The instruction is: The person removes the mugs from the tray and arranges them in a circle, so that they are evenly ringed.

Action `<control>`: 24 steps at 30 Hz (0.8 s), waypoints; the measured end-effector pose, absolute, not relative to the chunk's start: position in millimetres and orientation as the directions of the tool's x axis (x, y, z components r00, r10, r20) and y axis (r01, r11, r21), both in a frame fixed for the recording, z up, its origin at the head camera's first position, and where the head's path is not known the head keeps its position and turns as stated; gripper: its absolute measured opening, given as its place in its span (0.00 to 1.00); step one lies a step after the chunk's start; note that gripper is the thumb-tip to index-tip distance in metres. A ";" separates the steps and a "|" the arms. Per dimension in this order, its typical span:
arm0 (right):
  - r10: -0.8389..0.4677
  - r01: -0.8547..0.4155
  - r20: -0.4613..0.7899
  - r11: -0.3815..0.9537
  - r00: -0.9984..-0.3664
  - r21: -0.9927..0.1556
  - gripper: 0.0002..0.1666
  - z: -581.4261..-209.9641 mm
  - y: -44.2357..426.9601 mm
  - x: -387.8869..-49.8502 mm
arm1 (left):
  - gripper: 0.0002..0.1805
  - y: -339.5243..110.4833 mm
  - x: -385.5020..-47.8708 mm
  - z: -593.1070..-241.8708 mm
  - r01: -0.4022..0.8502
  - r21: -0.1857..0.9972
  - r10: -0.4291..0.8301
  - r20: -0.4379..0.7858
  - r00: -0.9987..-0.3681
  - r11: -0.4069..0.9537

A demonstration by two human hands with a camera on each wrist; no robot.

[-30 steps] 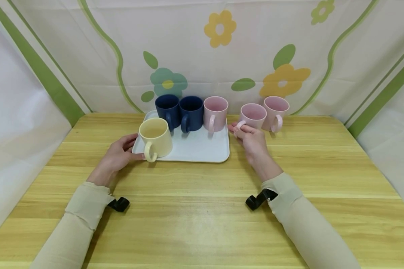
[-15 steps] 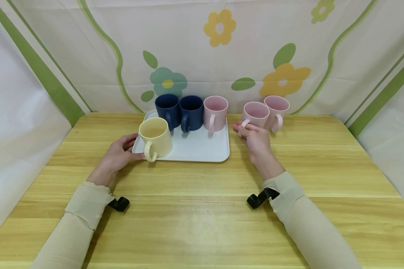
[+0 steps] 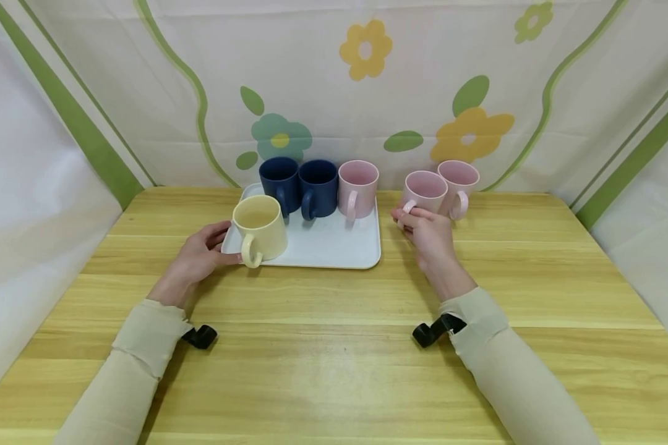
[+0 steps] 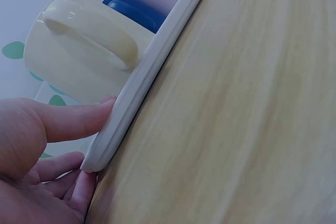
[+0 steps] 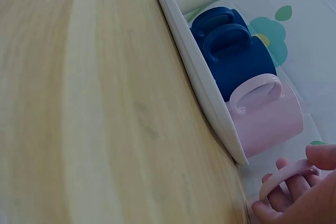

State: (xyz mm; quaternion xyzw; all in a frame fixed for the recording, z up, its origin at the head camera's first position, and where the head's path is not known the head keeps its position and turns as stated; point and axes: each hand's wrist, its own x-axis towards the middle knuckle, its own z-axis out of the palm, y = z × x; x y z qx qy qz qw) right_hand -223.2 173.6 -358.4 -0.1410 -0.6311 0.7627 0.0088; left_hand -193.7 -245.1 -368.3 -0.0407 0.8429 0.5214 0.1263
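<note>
My left hand (image 3: 200, 252) holds the left front corner of the white tray (image 3: 334, 250), its thumb on the rim by the yellow mug (image 3: 267, 238). In the left wrist view the thumb and fingers of the hand (image 4: 31, 156) pinch the tray edge (image 4: 142, 82). At the tray's back stand two dark blue mugs (image 3: 285, 185) and a pink mug (image 3: 362, 188). Right of the tray, my right hand (image 3: 431, 241) grips the handle of a second pink mug (image 3: 427, 190); in the right wrist view fingers curl through that handle (image 5: 283, 176).
A third pink mug (image 3: 463, 182) stands behind and right of the gripped one, close against it. Behind the wooden table (image 3: 334, 371) hangs a white cloth with printed flowers (image 3: 323, 74). More cloth hangs at both sides.
The right hand and the pink mug it holds have moved a little to the right, away from the tray and up to the other pink mug. The left hand keeps its hold on the tray.
</note>
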 end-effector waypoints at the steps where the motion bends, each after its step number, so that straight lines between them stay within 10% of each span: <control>1: 0.199 0.167 -0.206 -0.195 -0.958 -0.966 0.11 -357.9 173.8 -222.3 | 0.54 -245.0 -193.6 -368.2 -0.203 0.869 0.061 -0.258 -0.964 0.452; 7: 0.277 0.203 -0.213 -0.065 -0.937 -0.977 0.24 -347.9 176.3 -210.3 | 0.54 -244.8 -193.9 -368.5 -0.222 0.868 0.048 -0.271 -0.961 0.444; 15: 0.359 0.168 -0.160 -0.011 -0.920 -0.986 0.15 -325.9 176.3 -192.4 | 0.55 -244.3 -195.8 -369.0 -0.197 0.878 0.070 -0.251 -0.965 0.436; 24: 0.103 0.085 -0.075 0.089 -0.992 -0.992 0.22 -307.6 144.4 -181.2 | 0.54 -244.9 -192.4 -368.1 -0.205 0.879 0.055 -0.252 -0.966 0.430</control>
